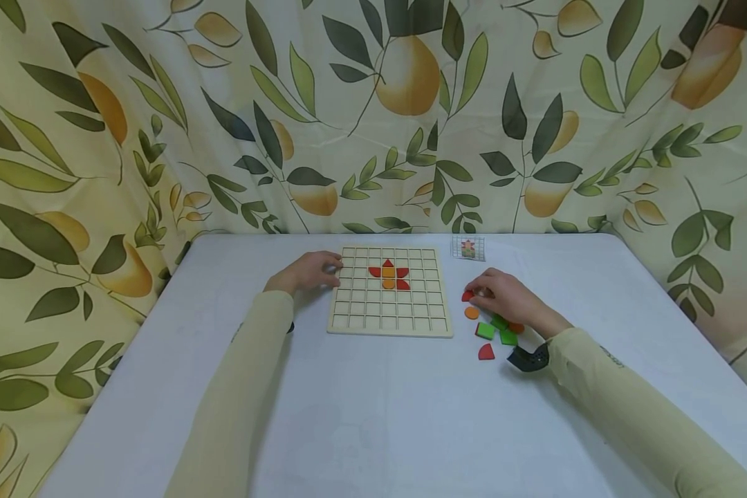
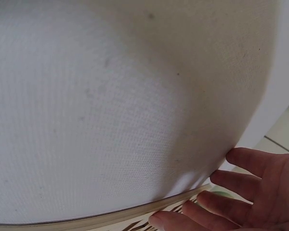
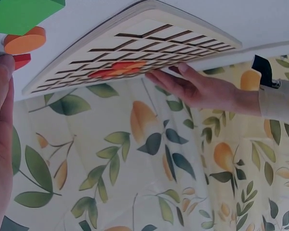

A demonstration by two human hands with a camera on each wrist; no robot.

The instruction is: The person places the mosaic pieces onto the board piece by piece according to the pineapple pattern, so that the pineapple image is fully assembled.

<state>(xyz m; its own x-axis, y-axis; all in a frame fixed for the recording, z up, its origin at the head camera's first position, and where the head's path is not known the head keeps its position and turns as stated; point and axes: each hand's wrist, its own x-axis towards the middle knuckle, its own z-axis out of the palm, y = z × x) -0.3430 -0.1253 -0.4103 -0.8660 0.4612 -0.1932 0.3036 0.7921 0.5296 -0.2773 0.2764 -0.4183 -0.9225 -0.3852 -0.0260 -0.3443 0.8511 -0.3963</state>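
The left hand (image 1: 308,272) is resting relaxed fingers against the left edge of the wooden grid board (image 1: 390,291), lying mid-surface. The right hand (image 1: 504,296) is pinching a red piece (image 1: 467,296) just right of the board, beside loose green and orange pieces (image 1: 493,327).

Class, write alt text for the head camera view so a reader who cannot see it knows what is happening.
A person's right hand pinches a red piece beside loose orange, green and red pieces, while the left hand rests on the left edge of a wooden grid board holding a small red and orange flower.
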